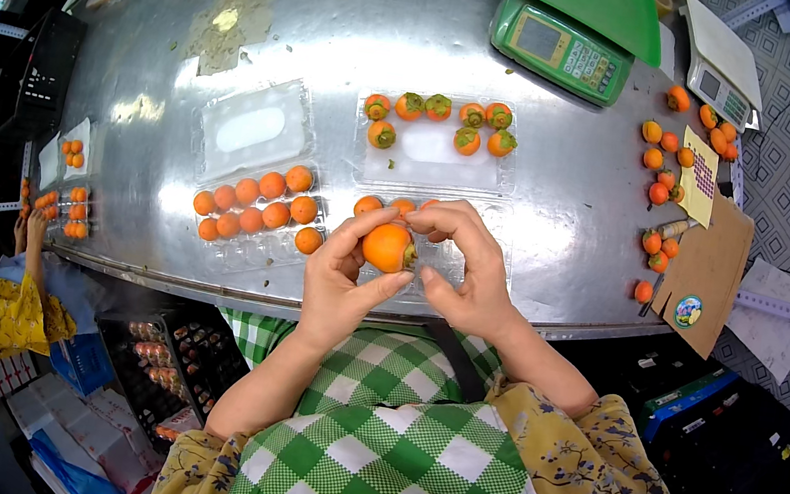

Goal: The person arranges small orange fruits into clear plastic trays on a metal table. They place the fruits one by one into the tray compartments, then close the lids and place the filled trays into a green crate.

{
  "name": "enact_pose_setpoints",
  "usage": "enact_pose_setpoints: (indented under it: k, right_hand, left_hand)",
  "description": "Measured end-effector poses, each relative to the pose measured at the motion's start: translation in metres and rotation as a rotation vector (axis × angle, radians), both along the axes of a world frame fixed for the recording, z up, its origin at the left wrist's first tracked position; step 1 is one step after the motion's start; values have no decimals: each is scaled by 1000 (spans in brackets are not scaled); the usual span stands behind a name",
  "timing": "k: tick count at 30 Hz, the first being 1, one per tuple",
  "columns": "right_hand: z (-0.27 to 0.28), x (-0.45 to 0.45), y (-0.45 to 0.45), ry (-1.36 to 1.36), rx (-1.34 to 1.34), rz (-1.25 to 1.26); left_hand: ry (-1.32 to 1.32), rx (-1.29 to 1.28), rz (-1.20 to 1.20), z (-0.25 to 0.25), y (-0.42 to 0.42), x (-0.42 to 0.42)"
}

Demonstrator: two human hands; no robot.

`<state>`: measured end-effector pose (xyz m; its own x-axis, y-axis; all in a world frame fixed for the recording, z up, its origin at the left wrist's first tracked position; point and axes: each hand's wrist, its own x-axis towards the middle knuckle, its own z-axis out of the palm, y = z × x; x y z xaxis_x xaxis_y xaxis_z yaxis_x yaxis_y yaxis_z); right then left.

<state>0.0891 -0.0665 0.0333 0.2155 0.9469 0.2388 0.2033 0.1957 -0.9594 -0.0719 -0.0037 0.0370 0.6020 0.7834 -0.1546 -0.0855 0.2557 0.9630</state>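
An orange persimmon [385, 247] is held in my left hand [334, 276], its green calyx facing right. My right hand [474, 277] curves around the calyx side, thumb and fingers apart; whether a fingertip touches the fruit is unclear. Behind my hands lies a clear plastic tray [501, 243], partly hidden, with a few persimmons [368, 205] showing. Its lid [432, 173] lies open beyond, holding several persimmons [466, 141] with green calyxes. To the left, another clear tray [250, 251] carries rows of persimmons [252, 219]; its open lid [252, 128] is behind it.
A green scale [559, 50] stands at the back right, near a white scale [722, 73]. Loose persimmons [658, 193] lie by a cardboard sheet [702, 267] at the table's right edge. At far left, another person [23, 308] reaches toward packed fruit [77, 211].
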Motion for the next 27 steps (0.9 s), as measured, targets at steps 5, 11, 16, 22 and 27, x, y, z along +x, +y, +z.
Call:
enact_pose_setpoints:
  k: [5, 11, 16, 22, 27]
  right_hand:
    - [2, -2, 0, 43, -64, 9]
    - [4, -5, 1, 77, -51, -15]
    - [14, -5, 1, 35, -22, -27]
    - [3, -3, 2, -188, 159, -61]
    - [-21, 16, 14, 43, -175, -222]
  left_hand:
    - [119, 367, -52, -3, 4, -3]
    - [-209, 18, -74, -5, 0, -5]
    - [-328, -104, -105, -8, 2, -7]
    - [-262, -172, -28, -12, 4, -11]
    - [229, 219, 58, -33, 20, -32]
